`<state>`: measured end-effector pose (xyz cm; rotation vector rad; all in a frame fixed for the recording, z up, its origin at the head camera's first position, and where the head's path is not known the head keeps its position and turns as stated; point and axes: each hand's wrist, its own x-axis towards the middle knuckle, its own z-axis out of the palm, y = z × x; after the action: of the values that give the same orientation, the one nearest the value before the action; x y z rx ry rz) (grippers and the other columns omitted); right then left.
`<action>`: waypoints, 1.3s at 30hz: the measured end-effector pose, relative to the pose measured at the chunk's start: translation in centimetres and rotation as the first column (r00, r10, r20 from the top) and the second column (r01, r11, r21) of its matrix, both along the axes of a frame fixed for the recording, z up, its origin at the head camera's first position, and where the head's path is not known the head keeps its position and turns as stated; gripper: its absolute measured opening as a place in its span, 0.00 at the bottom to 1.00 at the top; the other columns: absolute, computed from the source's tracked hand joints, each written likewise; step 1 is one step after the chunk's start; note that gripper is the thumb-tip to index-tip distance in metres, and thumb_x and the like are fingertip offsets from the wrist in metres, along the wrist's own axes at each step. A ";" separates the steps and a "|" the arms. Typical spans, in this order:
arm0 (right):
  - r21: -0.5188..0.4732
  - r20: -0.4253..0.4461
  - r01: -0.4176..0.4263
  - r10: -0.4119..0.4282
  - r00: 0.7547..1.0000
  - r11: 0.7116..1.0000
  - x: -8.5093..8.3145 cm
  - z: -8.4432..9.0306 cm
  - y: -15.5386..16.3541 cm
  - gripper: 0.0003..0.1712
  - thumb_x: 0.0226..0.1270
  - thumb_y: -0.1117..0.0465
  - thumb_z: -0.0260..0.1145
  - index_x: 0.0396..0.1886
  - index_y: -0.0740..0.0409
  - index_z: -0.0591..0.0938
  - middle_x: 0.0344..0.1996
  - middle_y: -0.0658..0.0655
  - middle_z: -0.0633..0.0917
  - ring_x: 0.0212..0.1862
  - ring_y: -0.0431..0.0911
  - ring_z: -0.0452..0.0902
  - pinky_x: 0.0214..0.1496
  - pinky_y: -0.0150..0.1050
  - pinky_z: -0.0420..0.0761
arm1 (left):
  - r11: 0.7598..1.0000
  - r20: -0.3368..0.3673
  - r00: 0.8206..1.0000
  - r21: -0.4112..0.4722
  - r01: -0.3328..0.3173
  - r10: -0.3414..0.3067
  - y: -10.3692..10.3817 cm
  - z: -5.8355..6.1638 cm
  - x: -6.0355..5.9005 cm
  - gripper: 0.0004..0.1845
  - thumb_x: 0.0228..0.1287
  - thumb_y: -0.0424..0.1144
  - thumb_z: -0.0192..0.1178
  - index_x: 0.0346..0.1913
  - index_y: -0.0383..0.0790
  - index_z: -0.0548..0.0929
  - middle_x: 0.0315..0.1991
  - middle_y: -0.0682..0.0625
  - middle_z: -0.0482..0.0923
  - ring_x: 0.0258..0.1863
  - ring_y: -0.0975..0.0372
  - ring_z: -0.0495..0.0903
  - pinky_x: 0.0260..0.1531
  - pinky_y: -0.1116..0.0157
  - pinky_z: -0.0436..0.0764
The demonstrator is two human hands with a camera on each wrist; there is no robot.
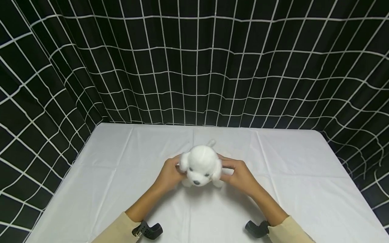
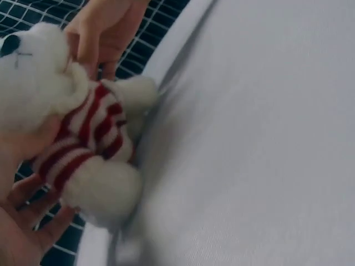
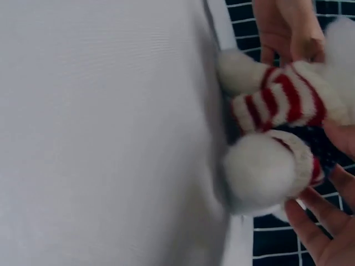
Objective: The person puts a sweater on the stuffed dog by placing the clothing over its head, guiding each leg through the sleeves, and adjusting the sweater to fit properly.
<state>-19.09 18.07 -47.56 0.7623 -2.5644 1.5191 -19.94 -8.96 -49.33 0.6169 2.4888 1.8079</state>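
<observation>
A white plush dog (image 1: 202,160) stands on the table's white cloth, its face toward me. Both wrist views show its knitted sweater with red and white stripes (image 2: 91,124) and its fluffy white paws (image 3: 260,172) at the cloth. My left hand (image 1: 170,173) grips one side of the dog's body below the ear, thumb in front. On the opposite side my right hand (image 1: 238,173) holds it the same way, its fingers (image 3: 319,213) spread around the body. From the head view, the dog's head hides the sweater and some of my fingertips.
White cloth (image 1: 136,148) with fold creases covers the table. Black curtains with a white grid (image 1: 194,60) hang behind the table and at both sides. Dark curved mounts (image 1: 152,231) sit at both wrists, by the beige sleeves (image 1: 118,229).
</observation>
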 end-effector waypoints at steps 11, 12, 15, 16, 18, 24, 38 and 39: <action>0.038 -0.077 -0.017 0.020 0.997 0.999 -1.8 1.9 -0.4 0.11 0.62 0.71 0.71 0.45 0.62 0.90 0.45 0.55 0.89 0.51 0.48 0.83 0.45 0.47 0.86 | 0.985 -0.092 0.984 0.073 0.157 -0.150 0.0 -0.4 -1.0 0.40 0.43 0.28 0.78 0.65 0.41 0.78 0.80 0.49 0.52 0.78 0.49 0.53 0.73 0.43 0.54; 0.054 -0.105 -0.018 0.023 0.994 0.998 -2.0 2.0 -0.6 0.10 0.61 0.72 0.72 0.42 0.61 0.90 0.42 0.54 0.89 0.48 0.46 0.83 0.42 0.47 0.86 | 0.985 -0.103 0.983 0.063 0.158 -0.151 0.1 -0.5 -1.1 0.39 0.44 0.29 0.78 0.65 0.42 0.78 0.80 0.49 0.52 0.78 0.49 0.52 0.73 0.43 0.54; 0.101 -0.145 -0.014 0.029 0.989 0.995 -2.3 2.4 -1.2 0.10 0.58 0.74 0.71 0.36 0.58 0.91 0.35 0.49 0.89 0.40 0.42 0.83 0.38 0.44 0.86 | 0.987 -0.139 0.978 0.007 0.160 -0.158 0.1 -0.6 -1.3 0.37 0.46 0.32 0.79 0.64 0.42 0.80 0.80 0.52 0.52 0.79 0.54 0.51 0.74 0.43 0.53; 0.112 -0.140 -0.009 0.025 0.990 0.994 -2.3 2.5 -1.3 0.10 0.58 0.74 0.71 0.35 0.58 0.91 0.34 0.49 0.89 0.39 0.42 0.84 0.38 0.43 0.86 | 0.987 -0.158 0.974 -0.017 0.160 -0.160 0.1 -0.6 -1.3 0.36 0.46 0.33 0.79 0.64 0.43 0.81 0.80 0.52 0.52 0.79 0.55 0.50 0.74 0.43 0.53; 0.124 -0.113 0.002 0.013 0.993 0.992 -2.4 2.7 -1.6 0.08 0.60 0.73 0.71 0.35 0.58 0.91 0.33 0.50 0.90 0.37 0.43 0.85 0.39 0.41 0.86 | 0.987 -0.205 0.966 -0.064 0.149 -0.159 0.0 -0.7 -1.4 0.36 0.47 0.35 0.79 0.63 0.43 0.81 0.80 0.52 0.53 0.79 0.56 0.49 0.73 0.42 0.53; 0.018 0.050 0.007 -0.008 0.999 1.000 -2.6 2.6 -1.5 0.07 0.68 0.67 0.68 0.41 0.64 0.90 0.37 0.56 0.90 0.42 0.47 0.87 0.46 0.39 0.84 | 0.983 -0.339 0.930 -0.153 0.098 -0.145 0.0 -0.6 -1.5 0.34 0.47 0.39 0.78 0.61 0.43 0.83 0.77 0.47 0.59 0.77 0.52 0.54 0.71 0.42 0.58; 0.110 0.020 -0.272 0.272 0.962 0.956 -1.9 2.5 -1.3 0.34 0.50 0.68 0.76 0.61 0.52 0.83 0.73 0.61 0.67 0.77 0.60 0.54 0.72 0.68 0.56 | 0.940 -0.187 0.971 -0.278 -0.200 0.151 0.9 1.1 1.7 0.37 0.45 0.37 0.78 0.61 0.46 0.72 0.51 0.49 0.74 0.47 0.58 0.76 0.45 0.57 0.79; 0.113 0.012 -0.269 0.270 0.963 0.956 -1.9 2.4 -1.5 0.34 0.50 0.67 0.77 0.62 0.54 0.82 0.74 0.63 0.66 0.77 0.61 0.52 0.73 0.68 0.54 | 0.913 -0.195 0.963 -0.329 -0.241 0.185 0.9 1.2 2.1 0.32 0.48 0.38 0.77 0.57 0.45 0.73 0.46 0.51 0.75 0.41 0.60 0.77 0.39 0.60 0.80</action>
<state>-21.03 16.61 -45.13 1.1702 -2.6513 1.4416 -17.87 -8.02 -48.13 0.5028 2.9917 1.3513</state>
